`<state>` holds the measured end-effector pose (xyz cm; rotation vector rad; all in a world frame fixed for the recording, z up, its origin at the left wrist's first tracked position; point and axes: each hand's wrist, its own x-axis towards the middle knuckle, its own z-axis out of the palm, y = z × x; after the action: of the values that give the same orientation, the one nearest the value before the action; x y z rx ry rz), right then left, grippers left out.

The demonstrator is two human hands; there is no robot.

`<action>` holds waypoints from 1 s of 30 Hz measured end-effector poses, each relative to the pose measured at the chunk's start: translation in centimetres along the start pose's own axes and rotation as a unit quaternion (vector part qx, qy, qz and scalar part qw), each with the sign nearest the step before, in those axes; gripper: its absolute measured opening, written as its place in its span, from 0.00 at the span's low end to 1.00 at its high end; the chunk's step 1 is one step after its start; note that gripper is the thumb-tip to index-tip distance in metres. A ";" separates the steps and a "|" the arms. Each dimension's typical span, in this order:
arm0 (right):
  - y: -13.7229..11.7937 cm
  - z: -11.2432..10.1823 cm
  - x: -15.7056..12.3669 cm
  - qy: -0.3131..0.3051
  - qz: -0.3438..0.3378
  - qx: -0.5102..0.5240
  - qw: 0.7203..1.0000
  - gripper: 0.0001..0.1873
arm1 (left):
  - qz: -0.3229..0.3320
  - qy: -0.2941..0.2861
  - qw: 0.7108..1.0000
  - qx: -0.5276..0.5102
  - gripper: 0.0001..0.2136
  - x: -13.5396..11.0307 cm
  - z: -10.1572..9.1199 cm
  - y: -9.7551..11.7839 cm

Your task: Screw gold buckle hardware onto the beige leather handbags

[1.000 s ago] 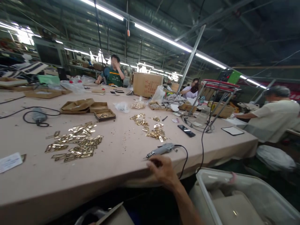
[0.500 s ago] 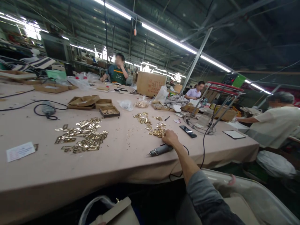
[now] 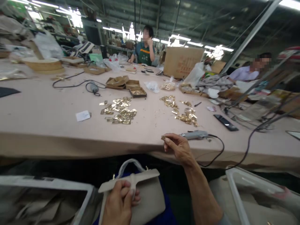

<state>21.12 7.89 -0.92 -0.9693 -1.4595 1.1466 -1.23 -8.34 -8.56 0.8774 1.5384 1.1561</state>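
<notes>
A beige handbag [image 3: 150, 198] with a plastic-wrapped handle [image 3: 131, 162] rests below the table edge, over something blue. My left hand [image 3: 119, 203] is closed on the bag's flap [image 3: 147, 176], its fingers curled about the strap-like tab at the front. Just above the table's front edge, my right hand [image 3: 179, 148] pinches a small metal piece [image 3: 163, 137] between thumb and fingertips. Behind that hand lies a grey electric screwdriver [image 3: 195, 135] with a black cord. Farther back is a heap of small gold fittings [image 3: 187, 117]; flat gold plates [image 3: 120, 112] are spread to the left.
On the cloth-covered table [image 3: 58, 125] are a paper label [image 3: 82, 115], a phone [image 3: 225, 122], a small box of parts [image 3: 137, 92] and a second corded tool [image 3: 93, 88]. White-rimmed bins [image 3: 90, 189] flank the bag. Co-workers sit across the table.
My right hand has drawn back from the gold heap toward the bag with a small metal piece. The view has tilted down and turned left, bringing my left hand and more of the bag into sight.
</notes>
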 end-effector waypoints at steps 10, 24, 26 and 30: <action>3.2 7.3 -6.0 -0.271 0.117 -0.037 0.955 0.11 | -0.161 0.017 0.968 -0.190 0.18 1.0 -0.8 -2.1; 7.4 9.7 -6.4 -0.279 0.149 -0.098 0.944 0.10 | -0.173 -0.056 0.961 -0.207 0.19 2.2 -1.8 -3.2; 7.2 10.1 -6.5 -0.271 0.143 -0.122 0.944 0.08 | -0.172 -0.066 0.960 -0.211 0.18 2.3 -1.9 -3.3; 7.3 11.0 -7.0 -0.249 0.138 -0.142 0.948 0.06 | -0.163 -0.088 0.957 -0.225 0.16 2.4 -2.2 -3.7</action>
<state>11.61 1.03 -10.17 -1.1622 -1.9805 1.4883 -3.96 -7.78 -12.64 0.3902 1.1523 1.0902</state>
